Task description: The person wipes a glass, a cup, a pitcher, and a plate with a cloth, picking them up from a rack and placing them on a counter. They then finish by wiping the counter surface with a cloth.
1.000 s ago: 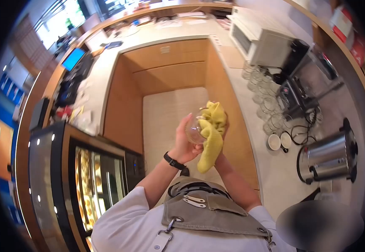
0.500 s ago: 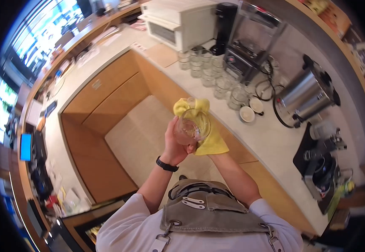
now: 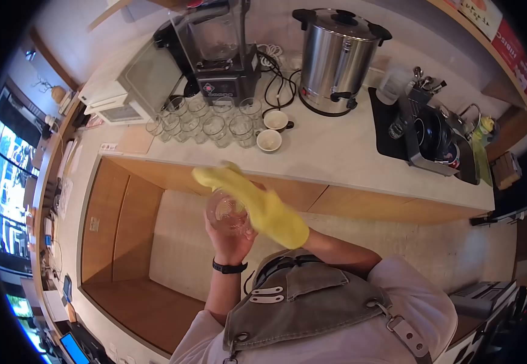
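Observation:
My left hand (image 3: pixel 230 239), with a black band on its wrist, is wrapped round a clear drinking glass (image 3: pixel 222 209). The glass is tilted so that its round opening faces me. A yellow cloth (image 3: pixel 269 215) covers my right hand, whose fingers are mostly hidden in its folds. The cloth lies against the right side of the glass and reaches over its far rim. Both hands are in front of my apron (image 3: pixel 300 291), short of the counter edge.
Several clear glasses (image 3: pixel 213 127) stand on the counter (image 3: pixel 324 145) beside two white cups (image 3: pixel 269 141). Behind them are a blender (image 3: pixel 221 79), a white oven (image 3: pixel 124 91) and a steel urn (image 3: pixel 336 60). A dish rack (image 3: pixel 430 139) is at the right.
My view has swung to the right, bringing the urn and dish rack further in. The cloth has moved from behind the glass to its right side and far rim.

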`<state>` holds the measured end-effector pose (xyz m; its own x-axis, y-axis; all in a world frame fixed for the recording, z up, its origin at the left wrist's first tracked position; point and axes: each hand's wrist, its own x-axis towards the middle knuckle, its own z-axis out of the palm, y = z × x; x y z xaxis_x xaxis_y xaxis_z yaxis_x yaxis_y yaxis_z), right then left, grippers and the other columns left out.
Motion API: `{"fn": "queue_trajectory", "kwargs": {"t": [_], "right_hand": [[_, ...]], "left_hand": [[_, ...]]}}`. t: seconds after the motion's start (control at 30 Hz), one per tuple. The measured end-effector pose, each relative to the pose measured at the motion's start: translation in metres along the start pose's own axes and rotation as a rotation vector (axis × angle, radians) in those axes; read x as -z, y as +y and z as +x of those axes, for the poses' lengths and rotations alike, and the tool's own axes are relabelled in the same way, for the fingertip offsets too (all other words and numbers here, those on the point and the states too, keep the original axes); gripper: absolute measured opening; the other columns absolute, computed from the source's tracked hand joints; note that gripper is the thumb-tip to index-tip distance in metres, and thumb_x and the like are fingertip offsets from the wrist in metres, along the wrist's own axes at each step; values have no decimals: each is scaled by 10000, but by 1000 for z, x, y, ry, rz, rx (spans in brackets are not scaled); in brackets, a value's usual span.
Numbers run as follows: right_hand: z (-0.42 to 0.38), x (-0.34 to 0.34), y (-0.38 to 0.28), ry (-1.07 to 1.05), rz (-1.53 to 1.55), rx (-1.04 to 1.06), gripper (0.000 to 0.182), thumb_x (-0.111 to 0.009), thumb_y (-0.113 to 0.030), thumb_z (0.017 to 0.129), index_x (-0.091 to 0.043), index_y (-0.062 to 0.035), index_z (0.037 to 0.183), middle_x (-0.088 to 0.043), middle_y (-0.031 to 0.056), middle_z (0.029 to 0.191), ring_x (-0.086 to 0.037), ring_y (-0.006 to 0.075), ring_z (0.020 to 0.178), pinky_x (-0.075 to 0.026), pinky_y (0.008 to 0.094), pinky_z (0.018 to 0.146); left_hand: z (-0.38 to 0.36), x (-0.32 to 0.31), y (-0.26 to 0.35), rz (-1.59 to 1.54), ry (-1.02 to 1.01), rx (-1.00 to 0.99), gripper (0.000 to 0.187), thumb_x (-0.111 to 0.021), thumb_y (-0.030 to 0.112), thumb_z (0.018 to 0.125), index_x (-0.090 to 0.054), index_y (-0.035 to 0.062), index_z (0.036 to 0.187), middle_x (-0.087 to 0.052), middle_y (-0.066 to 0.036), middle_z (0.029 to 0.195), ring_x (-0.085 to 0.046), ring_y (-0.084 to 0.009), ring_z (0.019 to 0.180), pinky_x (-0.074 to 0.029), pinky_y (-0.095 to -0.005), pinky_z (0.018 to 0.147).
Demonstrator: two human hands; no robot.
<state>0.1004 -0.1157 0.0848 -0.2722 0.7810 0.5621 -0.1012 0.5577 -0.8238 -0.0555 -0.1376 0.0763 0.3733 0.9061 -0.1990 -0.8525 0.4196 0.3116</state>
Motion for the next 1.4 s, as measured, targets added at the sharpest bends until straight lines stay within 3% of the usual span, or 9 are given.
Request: {"fn": "queue_trajectory", "kwargs": {"t": [0.1,0.27,0.43,0.6,0.77,1.07,1.2,1.27,1.4], "right_hand": [[-2,33,-26,-156,-244,145,1092,-926,-349,687,-293,-35,1520,-238,183,1617,-254,289,1493,-289,419,1184],[0,67,-21,-125,310,-312,1139,-983,-229,589,-323,-32,1496,-471,121,1453,-464,220,1338,-387,397,1116],[-22,76,-34,102,-39,82,1051,-962,-200,617,-369,-30,1468,-525,81,1377,-524,189,1263,-418,387,1085],[-56,94,-40,-134,467,-101,994,-959,-335,581,-471,-41,1395,-570,105,1344,-552,243,1252,-389,430,1103],[-13,154,-121,-616,-421,6,1024,-921,-460,511,-512,-68,1364,-630,133,1262,-569,336,1223,-324,507,1147],[-50,209,-69,79,-456,104,1026,-946,-425,524,-483,-45,1357,-658,134,1232,-597,312,1220,-251,521,1181],[-78,233,-22,327,-311,170,1039,-978,-353,563,-437,-32,1390,-646,169,1243,-623,280,1191,-332,509,1139],[-86,241,-22,344,-210,112,1022,-990,-289,559,-443,-31,1383,-640,174,1241,-621,286,1183,-402,493,1082],[-98,242,-15,322,-203,178,1012,-997,-219,566,-430,-37,1384,-612,189,1260,-614,308,1163,-477,470,1001]], "left_hand": [[6,15,-28,217,79,-98,563,-442,486,1041,-447,83,1435,-516,-130,1427,-517,-273,1299,-436,-432,1093],[10,30,-67,353,-133,-104,429,-472,360,1051,-489,93,1386,-561,-108,1346,-571,-240,1219,-507,-391,987],[24,27,-96,384,-177,-172,443,-469,383,1050,-479,100,1391,-547,-103,1359,-565,-228,1225,-501,-385,999],[60,-8,-77,549,-339,-59,457,-466,407,1050,-469,107,1396,-534,-98,1371,-559,-216,1230,-495,-379,1011],[89,-41,-119,567,-547,179,472,-463,430,1050,-458,115,1401,-520,-92,1383,-553,-204,1236,-489,-373,1024],[137,-51,-206,-295,-599,389,499,-457,472,1050,-440,128,1410,-496,-83,1405,-542,-182,1246,-479,-361,1046],[125,-102,-198,-2,-287,476,516,-478,494,1044,-446,147,1424,-496,-77,1412,-525,-187,1263,-467,-365,1057],[166,-48,-224,-321,-388,670,537,-495,481,1043,-430,152,1463,-496,-77,1415,-505,-190,1286,-454,-375,1071],[166,-47,-208,-2479,381,1325,585,-588,388,1016,-396,135,1507,-495,-87,1416,-471,-200,1320,-431,-371,1089]]}}
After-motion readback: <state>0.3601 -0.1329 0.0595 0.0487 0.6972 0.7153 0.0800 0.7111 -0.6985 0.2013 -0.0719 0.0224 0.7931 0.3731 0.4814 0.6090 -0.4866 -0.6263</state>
